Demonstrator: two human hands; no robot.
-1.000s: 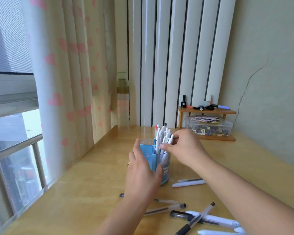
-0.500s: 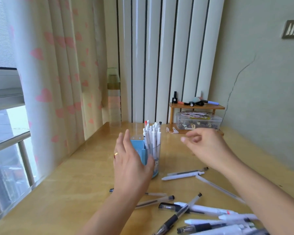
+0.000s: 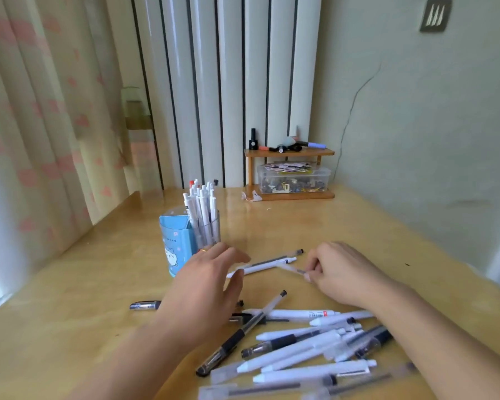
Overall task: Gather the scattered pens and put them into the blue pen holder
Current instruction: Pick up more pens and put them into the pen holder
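Head view: blue pen holder (image 3: 176,246) full of pens (image 3: 201,210)

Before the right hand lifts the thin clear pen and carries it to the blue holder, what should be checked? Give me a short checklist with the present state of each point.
1. Right hand pinches the thin clear pen at its near end: ok.
2. Whether that pinch is firm enough to lift: cannot tell, the picture is blurred there.
3. Blue pen holder stands upright on the desk: ok.
4. Room left in the holder's clear compartment, already packed with white pens: cannot tell.
5. Left hand steadies the holder: not ok, it hangs open beside it, with no grip.
6. Path from pen to holder is free: not ok, the left hand lies between them.
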